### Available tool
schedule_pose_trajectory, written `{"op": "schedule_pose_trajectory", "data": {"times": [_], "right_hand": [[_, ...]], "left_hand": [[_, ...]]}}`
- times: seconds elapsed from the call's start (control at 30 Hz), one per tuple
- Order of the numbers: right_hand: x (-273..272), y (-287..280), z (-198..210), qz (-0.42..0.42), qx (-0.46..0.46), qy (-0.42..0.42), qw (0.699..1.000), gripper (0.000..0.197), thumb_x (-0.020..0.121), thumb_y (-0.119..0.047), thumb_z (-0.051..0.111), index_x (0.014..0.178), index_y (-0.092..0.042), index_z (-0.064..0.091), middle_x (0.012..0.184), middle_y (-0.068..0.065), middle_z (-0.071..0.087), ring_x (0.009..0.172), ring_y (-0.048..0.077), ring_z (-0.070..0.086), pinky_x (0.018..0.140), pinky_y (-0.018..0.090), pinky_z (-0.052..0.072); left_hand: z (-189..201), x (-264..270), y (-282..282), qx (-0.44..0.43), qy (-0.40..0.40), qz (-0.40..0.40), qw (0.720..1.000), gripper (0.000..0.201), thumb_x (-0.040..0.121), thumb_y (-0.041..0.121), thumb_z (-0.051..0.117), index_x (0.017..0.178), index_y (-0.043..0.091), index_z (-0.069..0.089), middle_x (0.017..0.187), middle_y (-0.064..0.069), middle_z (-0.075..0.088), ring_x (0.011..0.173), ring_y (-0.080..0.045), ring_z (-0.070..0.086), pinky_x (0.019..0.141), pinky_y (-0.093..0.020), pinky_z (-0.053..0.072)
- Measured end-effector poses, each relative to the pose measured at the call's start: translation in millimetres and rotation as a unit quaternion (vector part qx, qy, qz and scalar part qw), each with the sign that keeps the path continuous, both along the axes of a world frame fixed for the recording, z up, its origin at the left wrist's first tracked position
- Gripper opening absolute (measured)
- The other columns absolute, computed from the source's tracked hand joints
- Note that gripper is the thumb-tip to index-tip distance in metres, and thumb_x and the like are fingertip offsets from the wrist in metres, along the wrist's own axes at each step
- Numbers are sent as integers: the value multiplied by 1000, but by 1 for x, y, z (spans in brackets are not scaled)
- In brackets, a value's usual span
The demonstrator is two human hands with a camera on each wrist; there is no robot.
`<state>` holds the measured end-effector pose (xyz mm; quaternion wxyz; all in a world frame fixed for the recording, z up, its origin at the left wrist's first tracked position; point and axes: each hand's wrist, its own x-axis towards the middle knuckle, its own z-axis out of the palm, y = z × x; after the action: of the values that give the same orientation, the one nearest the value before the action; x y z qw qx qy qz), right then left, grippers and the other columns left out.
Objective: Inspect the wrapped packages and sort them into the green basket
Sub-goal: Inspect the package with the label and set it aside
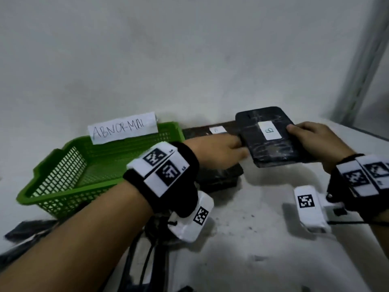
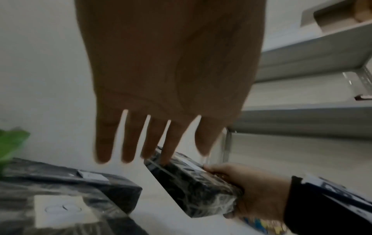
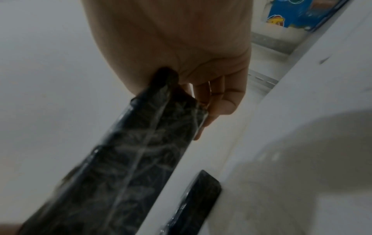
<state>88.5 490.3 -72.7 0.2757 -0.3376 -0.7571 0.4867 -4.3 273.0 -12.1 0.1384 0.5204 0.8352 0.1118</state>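
A black wrapped package [image 1: 273, 152] with a white label marked "B" is held tilted above the table. My right hand [image 1: 311, 140] grips its right end, thumb on top, fingers underneath [image 3: 219, 98]. My left hand [image 1: 227, 148] reaches to its left edge with straight fingers [image 2: 151, 143]; one fingertip touches the package [image 2: 193, 187]. The green basket [image 1: 84, 197] sits at the left with nothing visible inside, and a paper sign [image 1: 124, 127] reading "ABNORMAL" stands on its back rim. The package [image 3: 130, 159] fills the right wrist view.
Two more black wrapped packages lie on the white table: one labelled at the back [image 1: 197, 131], one beneath my left hand [image 1: 221, 178]. A metal shelf post [image 1: 357, 81] stands at the right. Cables [image 1: 147, 260] and black plastic [image 1: 27, 230] lie near the front left.
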Motion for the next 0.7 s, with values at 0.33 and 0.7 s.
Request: {"op": "schedule_pose_trajectory", "data": {"times": [0.33,0.7], "right_hand": [[-35,17,-42,101,6,-175,979,36,85,-37,79,111,-19,62,104,8,70,89,25,69,73,39,59],[-30,-1,-22,117,151,-212,959,56,75,-48,83,121,-27,59,114,-1,70,104,22,66,96,39,51]], "left_hand": [[-24,1,21,-194,74,-3,978,42,106,42,32,137,23,54,142,0,54,129,-23,50,110,-36,36],[-28,-4,20,-152,48,27,987,34,105,36,39,129,22,58,131,-1,60,121,-22,54,103,-31,41]]}}
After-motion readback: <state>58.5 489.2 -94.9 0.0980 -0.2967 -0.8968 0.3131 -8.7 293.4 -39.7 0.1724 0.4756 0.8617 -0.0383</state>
